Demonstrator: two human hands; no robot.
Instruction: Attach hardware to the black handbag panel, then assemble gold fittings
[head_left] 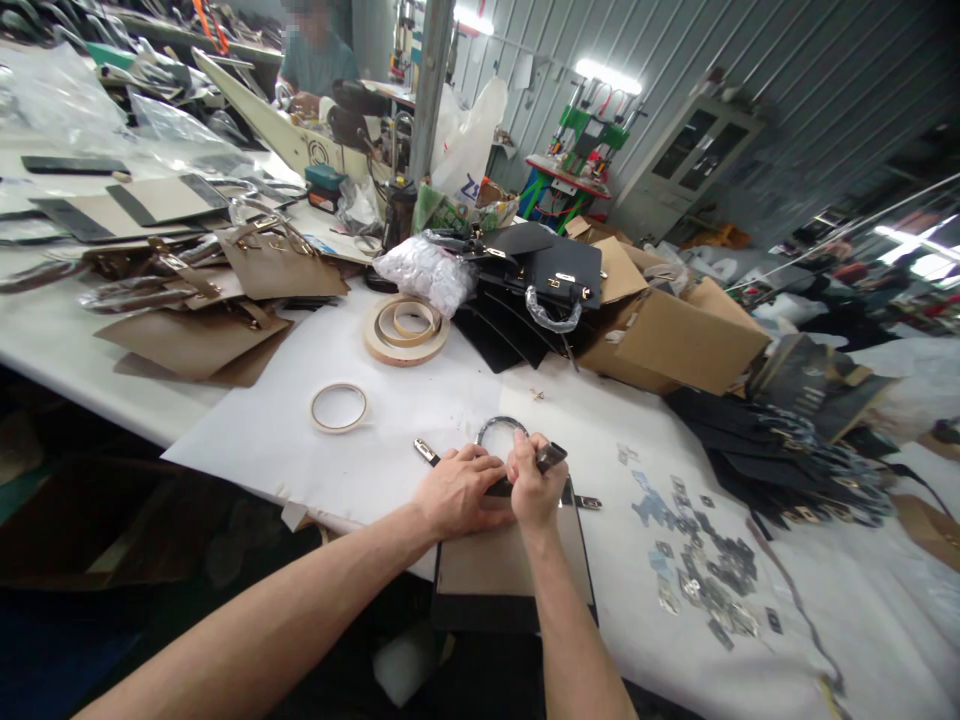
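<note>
A flat black bag piece (510, 575) with a tan lining lies at the table's near edge. My left hand (459, 490) presses flat on its top edge, fingers together over a black strap (427, 453) with a metal end. My right hand (534, 482) is closed in a pinch on a small dark strap end or tool (551, 456) right beside the left hand. A curved handle wrapped in clear plastic (501, 427) arches just behind both hands. A metal tab (589, 502) sticks out to the right of the piece.
Tape rolls (406, 328) and a thin tape ring (339, 407) lie behind on the white table (285, 440). Brown bag panels (195, 335) pile at left, black bags (547, 275) and cardboard boxes (686, 340) behind, small metal fittings (705, 570) scattered at right. Another person sits far back.
</note>
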